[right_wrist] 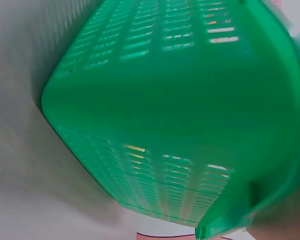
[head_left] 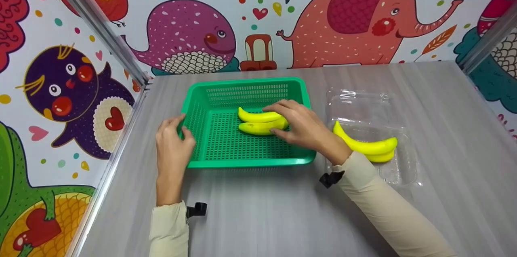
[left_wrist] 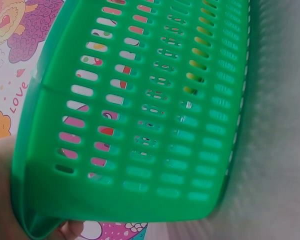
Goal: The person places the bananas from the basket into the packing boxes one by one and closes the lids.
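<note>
A green plastic basket [head_left: 250,163] with slotted walls stands on the table. My left hand [head_left: 173,148] grips its left rim, thumb on the inner side; the fingertips show under the rim in the left wrist view. Inside the basket, right of its middle, two yellow bananas [head_left: 258,128] lie side by side. Reaching in over the right wall, my right hand [head_left: 301,125] holds their right ends between thumb and fingers, which hide those ends. The right wrist view shows mostly the basket's outer corner [right_wrist: 155,100], with the bananas hidden behind it.
To the right of the basket lies an opened clear plastic box [head_left: 408,160]. Two more yellow bananas [head_left: 373,148] rest in it, partly behind my right forearm. Cartoon-printed panels [head_left: 258,14] rise along the back and left of the grey table [head_left: 250,212].
</note>
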The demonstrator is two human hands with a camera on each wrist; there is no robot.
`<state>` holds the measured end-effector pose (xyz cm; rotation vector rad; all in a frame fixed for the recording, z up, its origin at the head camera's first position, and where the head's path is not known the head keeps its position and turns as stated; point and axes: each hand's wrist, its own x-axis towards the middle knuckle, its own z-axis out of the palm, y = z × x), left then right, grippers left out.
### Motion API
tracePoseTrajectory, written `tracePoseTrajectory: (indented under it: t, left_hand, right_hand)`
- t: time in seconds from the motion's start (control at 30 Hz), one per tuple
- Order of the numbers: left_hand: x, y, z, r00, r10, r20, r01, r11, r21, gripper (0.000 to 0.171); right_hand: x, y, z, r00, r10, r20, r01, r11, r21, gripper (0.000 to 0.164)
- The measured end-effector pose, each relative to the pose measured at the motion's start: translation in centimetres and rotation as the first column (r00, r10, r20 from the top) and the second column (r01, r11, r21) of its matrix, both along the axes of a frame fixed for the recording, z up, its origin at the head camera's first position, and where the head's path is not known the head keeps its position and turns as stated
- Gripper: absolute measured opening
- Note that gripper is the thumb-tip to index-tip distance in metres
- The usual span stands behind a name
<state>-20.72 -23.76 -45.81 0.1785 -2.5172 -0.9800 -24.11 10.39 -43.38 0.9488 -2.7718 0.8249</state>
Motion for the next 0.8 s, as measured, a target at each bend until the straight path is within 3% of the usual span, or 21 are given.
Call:
tracePoseTrajectory:
  t: [0.8]
  left_hand:
    - [-0.1, 0.0, 0.1, 1.0, 0.002, 0.008, -0.002, 1.0, 0.004, 0.041]
  right_hand:
    - [-1.7, -1.7, -0.2, 0.995, 0.009, 0.098, -0.01, 1.0, 0.006, 0.049]
